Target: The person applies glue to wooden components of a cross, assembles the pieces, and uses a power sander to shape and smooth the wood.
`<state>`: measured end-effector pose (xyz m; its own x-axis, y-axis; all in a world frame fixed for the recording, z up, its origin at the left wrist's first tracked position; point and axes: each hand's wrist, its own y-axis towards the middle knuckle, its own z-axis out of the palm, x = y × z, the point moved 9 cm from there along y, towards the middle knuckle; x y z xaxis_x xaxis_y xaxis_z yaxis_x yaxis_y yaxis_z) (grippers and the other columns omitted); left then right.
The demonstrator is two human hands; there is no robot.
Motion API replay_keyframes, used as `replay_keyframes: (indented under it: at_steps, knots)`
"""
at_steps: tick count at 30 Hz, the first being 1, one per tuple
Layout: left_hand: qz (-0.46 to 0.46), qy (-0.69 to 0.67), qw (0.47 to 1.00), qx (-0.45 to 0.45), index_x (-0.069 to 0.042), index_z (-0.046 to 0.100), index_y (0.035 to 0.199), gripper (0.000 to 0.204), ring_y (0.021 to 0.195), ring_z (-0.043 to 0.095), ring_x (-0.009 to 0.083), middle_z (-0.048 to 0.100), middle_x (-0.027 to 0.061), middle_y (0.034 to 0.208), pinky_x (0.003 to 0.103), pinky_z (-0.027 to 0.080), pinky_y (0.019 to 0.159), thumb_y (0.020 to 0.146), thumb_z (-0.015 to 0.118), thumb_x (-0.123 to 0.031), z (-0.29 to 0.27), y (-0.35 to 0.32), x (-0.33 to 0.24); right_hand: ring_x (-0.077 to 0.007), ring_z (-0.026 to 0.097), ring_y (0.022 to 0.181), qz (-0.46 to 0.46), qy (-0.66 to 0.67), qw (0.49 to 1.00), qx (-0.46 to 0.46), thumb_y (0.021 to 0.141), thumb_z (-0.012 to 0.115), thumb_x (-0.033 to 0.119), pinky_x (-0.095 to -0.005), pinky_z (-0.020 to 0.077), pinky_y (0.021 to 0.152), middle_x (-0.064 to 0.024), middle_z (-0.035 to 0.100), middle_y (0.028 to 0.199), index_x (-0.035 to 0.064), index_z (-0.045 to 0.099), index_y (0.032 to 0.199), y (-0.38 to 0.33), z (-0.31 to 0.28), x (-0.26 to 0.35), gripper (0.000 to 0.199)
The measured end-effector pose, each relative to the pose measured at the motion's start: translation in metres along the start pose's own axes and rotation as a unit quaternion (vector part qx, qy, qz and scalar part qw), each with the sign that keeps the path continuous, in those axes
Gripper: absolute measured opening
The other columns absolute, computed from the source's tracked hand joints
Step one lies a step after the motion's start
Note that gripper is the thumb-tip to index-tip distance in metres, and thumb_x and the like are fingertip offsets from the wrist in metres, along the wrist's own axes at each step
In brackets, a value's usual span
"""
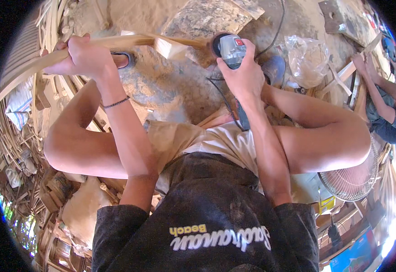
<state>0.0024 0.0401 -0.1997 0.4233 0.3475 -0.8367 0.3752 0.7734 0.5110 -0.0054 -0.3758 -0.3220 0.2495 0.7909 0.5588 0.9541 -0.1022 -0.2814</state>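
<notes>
My left hand [89, 58] is closed around a long, bent strip of pale wood [130, 41], which runs on past the hand to the far left. An angle grinder [232, 51] with a silver-grey head and a red patch is in my right hand [245, 75], the fingers wrapped round its body. Its round disc [215, 44] meets the right end of the strip, or lies very close to it. Blur hides the exact contact. A whitish block-like piece [169, 47] shows just under the strip.
A worn, flat slab [211, 18] lies on the dusty floor ahead. The dark power cord [277, 34] trails there beside a transparent plastic bag [307, 61]. Wood strips [14, 140] pile up on the left. At right are a fan [354, 174] and another person's arms [379, 86] holding wood.
</notes>
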Motion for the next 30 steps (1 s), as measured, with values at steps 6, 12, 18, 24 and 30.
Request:
replay_keyframes:
  at_steps: [6, 12, 18, 24, 30]
  knots:
    - [-0.066, 0.086, 0.993, -0.039, -0.007, 0.031, 0.121, 0.045, 0.08, 0.052, 0.0226, 0.044, 0.0109, 0.099, 0.044, 0.06, 0.067, 0.085, 0.057, 0.0, -0.026, 0.024, 0.068, -0.0485, 0.072, 0.098, 0.007, 0.048, 0.999, -0.015, 0.083, 0.082, 0.046, -0.0529, 0.0564, 0.087, -0.0261, 0.075, 0.105, 0.0163, 0.042, 0.143, 0.005, 0.001, -0.01, 0.078]
    - [-0.128, 0.072, 0.989, -0.028, -0.007, 0.032, 0.116, 0.054, 0.087, 0.053, 0.0256, 0.044, 0.0134, 0.096, 0.063, 0.049, 0.088, 0.098, 0.031, -0.058, -0.055, 0.045, 0.143, -0.0481, 0.071, 0.097, -0.021, 0.061, 0.998, -0.011, 0.082, 0.082, 0.046, -0.0537, 0.0559, 0.086, -0.0287, 0.073, 0.103, 0.0098, 0.039, 0.145, 0.01, 0.005, -0.006, 0.084]
    - [-0.181, -0.108, 0.977, -0.046, -0.004, 0.029, 0.122, 0.041, 0.079, 0.054, 0.0309, 0.046, 0.0177, 0.099, 0.064, 0.053, 0.077, 0.102, 0.038, -0.039, -0.103, 0.079, 0.196, -0.0472, 0.071, 0.102, -0.019, 0.066, 0.998, 0.012, 0.082, 0.083, 0.047, -0.0518, 0.0565, 0.089, -0.0273, 0.074, 0.108, 0.0136, 0.043, 0.143, 0.012, 0.016, 0.005, 0.08]
    - [-0.061, 0.051, 0.997, -0.021, 0.0, 0.021, 0.126, 0.04, 0.071, 0.057, 0.03, 0.046, 0.0193, 0.095, 0.049, 0.058, 0.059, 0.099, 0.05, -0.006, -0.064, 0.055, 0.149, -0.0477, 0.071, 0.102, -0.026, 0.061, 0.998, 0.0, 0.082, 0.082, 0.047, -0.0517, 0.0563, 0.089, -0.0274, 0.074, 0.108, 0.013, 0.043, 0.143, 0.014, 0.013, -0.002, 0.08]
    - [-0.084, 0.073, 0.993, -0.024, -0.006, 0.02, 0.128, 0.033, 0.066, 0.056, 0.0307, 0.046, 0.0191, 0.095, 0.048, 0.057, 0.054, 0.104, 0.042, -0.012, -0.07, 0.053, 0.181, -0.049, 0.072, 0.095, -0.02, 0.006, 1.0, 0.0, 0.082, 0.082, 0.044, -0.0548, 0.0562, 0.083, -0.0283, 0.074, 0.1, 0.0113, 0.04, 0.144, 0.01, 0.007, -0.005, 0.081]
